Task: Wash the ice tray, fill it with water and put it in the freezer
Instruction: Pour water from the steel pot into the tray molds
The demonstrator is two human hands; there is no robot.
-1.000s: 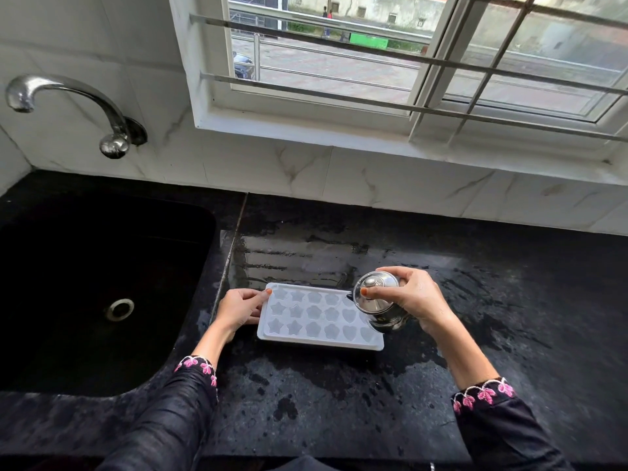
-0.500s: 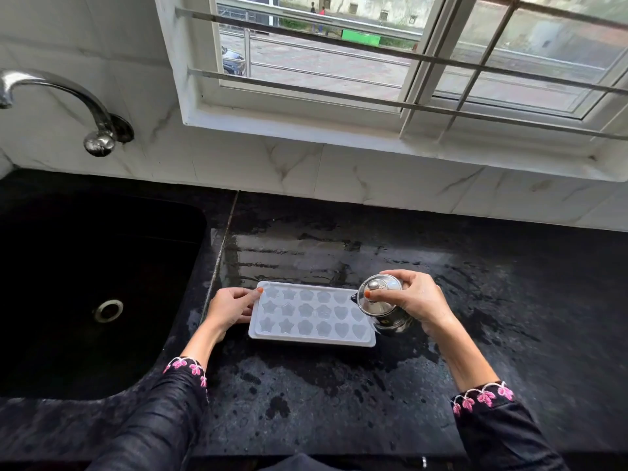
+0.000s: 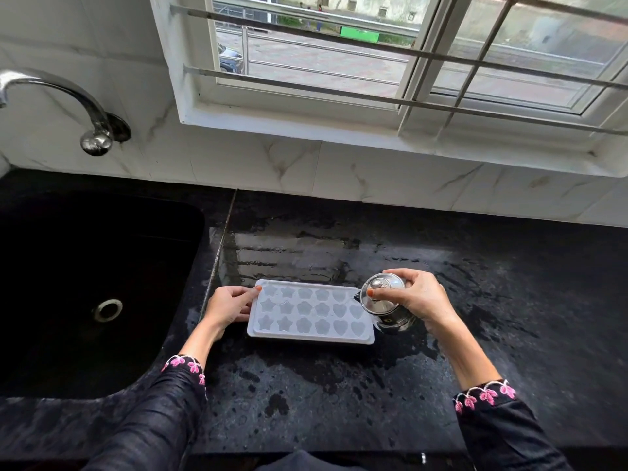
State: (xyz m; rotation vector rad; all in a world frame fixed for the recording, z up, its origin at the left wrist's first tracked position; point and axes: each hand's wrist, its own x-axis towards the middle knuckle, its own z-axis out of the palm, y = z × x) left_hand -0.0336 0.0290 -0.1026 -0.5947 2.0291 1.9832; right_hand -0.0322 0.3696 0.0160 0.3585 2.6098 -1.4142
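A white ice tray (image 3: 311, 312) with star, flower and heart shaped cells lies flat on the wet black counter (image 3: 339, 385). My left hand (image 3: 228, 305) grips its left short edge, thumb on the rim. My right hand (image 3: 416, 299) holds a small steel jug with a lid (image 3: 382, 300) at the tray's right end, tilted with its spout over the rightmost cells. My thumb rests on the lid.
A black sink (image 3: 85, 294) with a round drain (image 3: 108, 309) lies to the left, under a chrome tap (image 3: 91, 127) on the tiled wall. A barred window (image 3: 390, 56) runs behind the counter. Water pools behind the tray.
Both hands, the tray and the jug keep the same pose on the counter. Only the view has shifted a little to the right.
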